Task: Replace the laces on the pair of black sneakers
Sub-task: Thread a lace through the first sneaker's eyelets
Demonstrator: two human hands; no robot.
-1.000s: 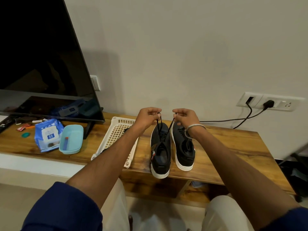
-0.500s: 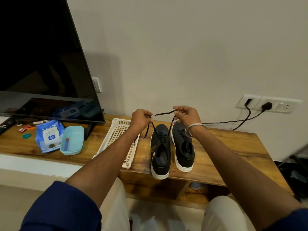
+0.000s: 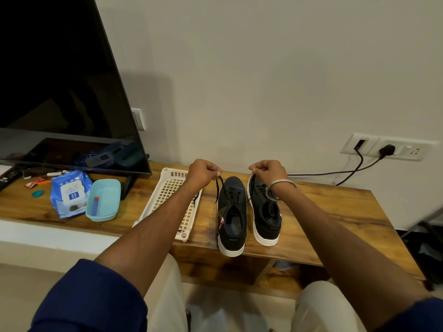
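Two black sneakers with white soles stand side by side on the wooden bench, toes toward the wall: the left sneaker (image 3: 231,216) and the right sneaker (image 3: 265,212). A black lace (image 3: 217,190) runs up from the left sneaker's eyelets. My left hand (image 3: 202,172) pinches one end of it above the shoe's toe. My right hand (image 3: 269,171) pinches the other end over the right sneaker's toe. A metal bangle circles my right wrist.
A white plastic basket tray (image 3: 172,188) lies left of the shoes, with a dark lace partly under my left arm. Further left are a blue tub (image 3: 103,200), a wipes pack (image 3: 69,194) and a TV (image 3: 60,92). Black cables (image 3: 335,173) run to wall sockets.
Both hands have spread apart and dropped a little, so the lace ends now slope down to the left sneaker. The camera has tilted slightly.
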